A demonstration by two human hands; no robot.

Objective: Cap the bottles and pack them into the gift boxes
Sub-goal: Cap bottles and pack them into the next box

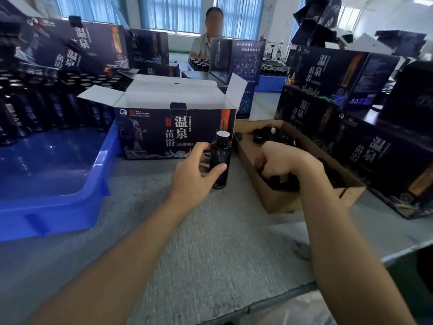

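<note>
My left hand (195, 174) grips a small dark bottle (221, 158) that stands upright on the grey table, its silver-sealed mouth bare. Behind it stands an open gift box (173, 134), dark with white flaps raised. My right hand (283, 160) reaches into a brown cardboard box (278, 200) filled with black caps (262, 134); its fingers are curled down among them, and whether they hold a cap is hidden.
A blue plastic tray (58, 200) lies at the left, with rows of dark bottles (46, 109) beyond it. Stacked gift boxes (375, 137) crowd the right and back. A person (206, 41) sits across the table. The table's edge runs at lower right.
</note>
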